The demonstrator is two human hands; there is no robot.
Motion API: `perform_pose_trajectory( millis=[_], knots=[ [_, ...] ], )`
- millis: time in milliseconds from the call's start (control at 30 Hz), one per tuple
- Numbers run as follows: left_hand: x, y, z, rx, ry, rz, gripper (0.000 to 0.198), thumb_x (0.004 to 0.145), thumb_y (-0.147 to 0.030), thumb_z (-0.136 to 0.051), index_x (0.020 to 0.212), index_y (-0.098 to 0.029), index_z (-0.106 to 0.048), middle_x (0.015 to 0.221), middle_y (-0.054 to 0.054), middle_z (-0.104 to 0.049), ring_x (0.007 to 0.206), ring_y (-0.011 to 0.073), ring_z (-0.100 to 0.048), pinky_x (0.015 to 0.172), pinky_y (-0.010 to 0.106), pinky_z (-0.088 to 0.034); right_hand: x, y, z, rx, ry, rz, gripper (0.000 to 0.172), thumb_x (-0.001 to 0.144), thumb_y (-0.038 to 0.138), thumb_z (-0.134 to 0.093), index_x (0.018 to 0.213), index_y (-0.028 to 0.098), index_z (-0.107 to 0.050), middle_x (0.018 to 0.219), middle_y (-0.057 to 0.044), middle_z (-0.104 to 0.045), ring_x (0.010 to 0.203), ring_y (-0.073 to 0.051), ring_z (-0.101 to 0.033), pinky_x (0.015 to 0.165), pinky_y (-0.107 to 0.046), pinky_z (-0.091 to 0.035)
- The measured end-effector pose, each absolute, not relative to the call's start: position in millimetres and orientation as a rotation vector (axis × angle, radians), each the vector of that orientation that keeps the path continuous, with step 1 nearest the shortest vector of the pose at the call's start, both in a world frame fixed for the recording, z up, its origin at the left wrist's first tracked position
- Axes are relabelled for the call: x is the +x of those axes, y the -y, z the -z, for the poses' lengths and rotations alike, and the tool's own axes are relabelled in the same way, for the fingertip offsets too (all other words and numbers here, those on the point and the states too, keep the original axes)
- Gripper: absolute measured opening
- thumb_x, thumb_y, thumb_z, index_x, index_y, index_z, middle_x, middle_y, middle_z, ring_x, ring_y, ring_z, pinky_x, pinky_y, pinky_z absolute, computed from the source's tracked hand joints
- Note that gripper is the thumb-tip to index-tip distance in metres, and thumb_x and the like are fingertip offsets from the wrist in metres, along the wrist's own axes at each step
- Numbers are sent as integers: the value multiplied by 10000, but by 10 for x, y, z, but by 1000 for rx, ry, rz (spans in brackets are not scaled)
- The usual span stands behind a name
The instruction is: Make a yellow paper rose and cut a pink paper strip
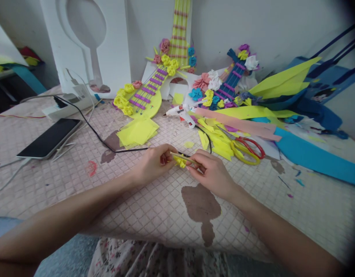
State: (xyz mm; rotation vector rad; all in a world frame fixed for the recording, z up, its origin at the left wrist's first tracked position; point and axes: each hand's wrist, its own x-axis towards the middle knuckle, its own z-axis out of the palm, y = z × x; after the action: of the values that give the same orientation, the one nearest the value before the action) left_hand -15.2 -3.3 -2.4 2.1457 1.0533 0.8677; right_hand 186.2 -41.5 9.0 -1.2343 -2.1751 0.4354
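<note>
My left hand (157, 162) is closed in a pinch at the left end of a thin wooden stick (181, 156). From the other side my right hand (210, 169) grips the same stick near its right end. Crumpled yellow crepe paper (181, 162) sits just under the stick, between my fingertips; the fingers partly hide it. Beyond my left hand lies a stack of yellow paper squares (138, 132). A white glue gun (181, 114) rests on the table past my hands, its nozzle pointing left.
Scissors with red and yellow handles (246, 151) lie by yellow paper strips (216, 138). Decorated paper instruments (147, 96) stand at the back. To the left are a phone (50, 137) and a power strip (69, 105). A black cord (128, 150) crosses the tabletop.
</note>
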Motion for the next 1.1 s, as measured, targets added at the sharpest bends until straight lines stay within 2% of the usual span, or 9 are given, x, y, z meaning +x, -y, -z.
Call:
perform_pose_trajectory(
  millis=[233,333,467,600,733,900,1100],
  knots=[
    [-166,29,57,2195,-1028,-865,241,770,-147,-605,1007,-155,-560,719,-25,-634,575,70,-544,559,180,-445,1862,409,-69,-1266,2188,-405,91,815,129,-516,751,193,-517,759,-3,-515,687,-124,-505,601,-245,-388],
    [-168,37,54,2248,-1019,-906,264,759,-174,-650,1004,-157,-555,810,6,-630,681,102,-576,626,216,-460,1857,413,-70,-1270,2175,-421,86,803,118,-521,755,190,-517,767,-2,-514,685,-120,-503,593,-240,-383],
    [-151,62,33,2350,-993,-996,194,770,-221,-666,909,-158,-545,895,44,-585,840,160,-556,726,282,-460,1842,421,-70,-1260,2160,-415,87,802,121,-522,747,188,-514,763,-4,-510,680,-118,-499,578,-233,-374],
    [-123,96,46,2448,-946,-1034,194,773,-249,-678,863,-160,-531,870,44,-568,841,177,-529,732,314,-443,1822,425,-68,-1266,2163,-381,107,801,127,-526,726,194,-486,738,5,-500,639,-109,-473,556,-231,-352],
    [-100,136,75,2518,-920,-1007,182,808,-277,-653,902,-176,-534,891,36,-596,876,186,-534,765,333,-423,1808,431,-63,-1259,2186,-355,109,796,118,-516,728,193,-477,737,6,-494,647,-110,-475,577,-236,-362],
    [-90,169,59,2565,-961,-931,124,838,-202,-599,946,-184,-541,915,40,-618,894,193,-535,785,344,-400,1804,441,-51,-1261,2229,-257,99,811,122,-485,747,198,-490,753,-6,-520,675,-125,-495,609,-251,-385],
    [-94,156,39,2596,-982,-843,105,833,-123,-553,912,-191,-566,889,26,-612,884,186,-538,788,334,-384,1815,441,-41,-1238,2286,-127,105,834,130,-464,818,189,-550,794,-22,-561,691,-128,-520,615,-253,-400]
  ],
)
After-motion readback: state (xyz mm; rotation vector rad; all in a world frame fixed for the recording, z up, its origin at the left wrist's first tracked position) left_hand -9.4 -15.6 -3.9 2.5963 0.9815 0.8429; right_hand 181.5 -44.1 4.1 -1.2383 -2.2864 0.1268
